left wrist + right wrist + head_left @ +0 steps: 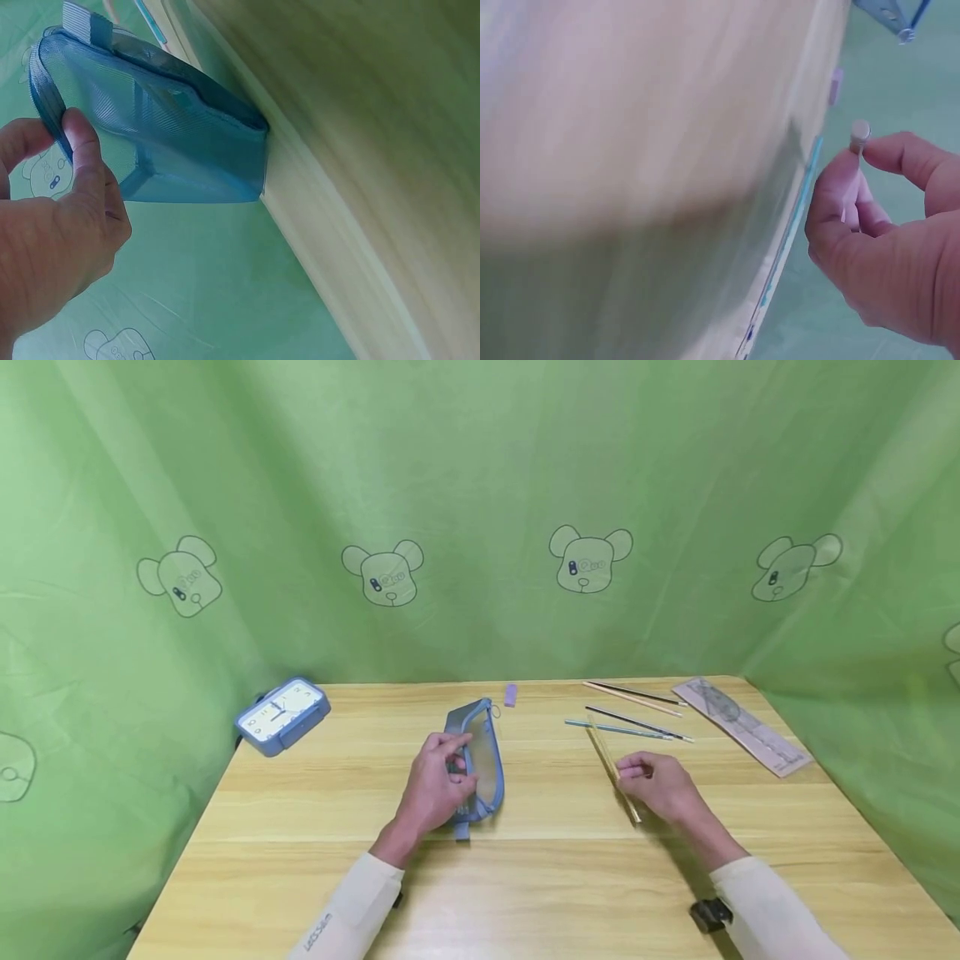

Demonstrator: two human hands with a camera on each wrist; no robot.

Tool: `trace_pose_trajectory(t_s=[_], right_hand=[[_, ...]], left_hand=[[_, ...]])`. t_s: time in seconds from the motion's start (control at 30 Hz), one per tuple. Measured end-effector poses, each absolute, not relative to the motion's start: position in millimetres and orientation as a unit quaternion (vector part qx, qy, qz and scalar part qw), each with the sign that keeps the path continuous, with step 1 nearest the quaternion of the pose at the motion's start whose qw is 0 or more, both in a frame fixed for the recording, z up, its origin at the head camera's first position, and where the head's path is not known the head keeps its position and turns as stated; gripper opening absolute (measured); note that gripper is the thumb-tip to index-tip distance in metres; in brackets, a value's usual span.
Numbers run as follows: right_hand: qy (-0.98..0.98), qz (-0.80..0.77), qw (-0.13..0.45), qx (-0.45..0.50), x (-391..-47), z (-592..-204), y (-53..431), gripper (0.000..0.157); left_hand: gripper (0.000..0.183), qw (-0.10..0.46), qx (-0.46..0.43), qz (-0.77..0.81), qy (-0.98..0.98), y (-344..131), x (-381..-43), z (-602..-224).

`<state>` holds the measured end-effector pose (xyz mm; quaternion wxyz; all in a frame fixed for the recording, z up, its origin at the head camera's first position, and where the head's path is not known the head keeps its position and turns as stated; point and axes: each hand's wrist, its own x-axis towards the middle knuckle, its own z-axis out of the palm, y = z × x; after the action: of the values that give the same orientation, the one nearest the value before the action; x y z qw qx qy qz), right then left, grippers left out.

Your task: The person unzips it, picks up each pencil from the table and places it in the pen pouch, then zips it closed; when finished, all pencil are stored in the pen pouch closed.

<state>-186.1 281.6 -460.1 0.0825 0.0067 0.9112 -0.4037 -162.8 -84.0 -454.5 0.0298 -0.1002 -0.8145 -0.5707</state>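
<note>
My left hand [435, 781] pinches the rim of a blue mesh pencil case [491, 768] between thumb and fingers. The case stands on the table with its zipped mouth gaping; in the left wrist view its see-through mesh side [202, 165] shows. On the right, my right hand [660, 785] pinches a slim yellow pencil [603, 752], which slants over the table. Its pale end [860, 133] pokes out between thumb and forefinger in the right wrist view. Just beyond that hand lie a blue pencil [618, 730] and a dark pencil [637, 723], crossing each other.
A purple eraser [511, 696] lies behind the case. Farther back are a dark pencil [637, 693] and an orange-pink pencil [637, 699]. A ruler set in a pinkish sleeve [780, 752] lies at the right edge, a blue clock [309, 720] at the back left. Green curtains [480, 468] surround the table.
</note>
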Motion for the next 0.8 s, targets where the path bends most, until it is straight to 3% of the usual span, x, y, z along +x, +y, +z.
trace_pose_trajectory(t_s=[0.37, 0.8], right_hand=[[0.779, -0.612, 0.136, 0.014, -175, -436, 240, 0.05], [0.72, -0.661, 0.213, 0.009, -156, -444, 184, 0.042]], left_hand=[[0.065, 0.03, -0.104, -0.566, -0.817, -83, -161, -454], [0.066, 0.025, -0.104, -0.566, -0.818, -81, -160, -453]])
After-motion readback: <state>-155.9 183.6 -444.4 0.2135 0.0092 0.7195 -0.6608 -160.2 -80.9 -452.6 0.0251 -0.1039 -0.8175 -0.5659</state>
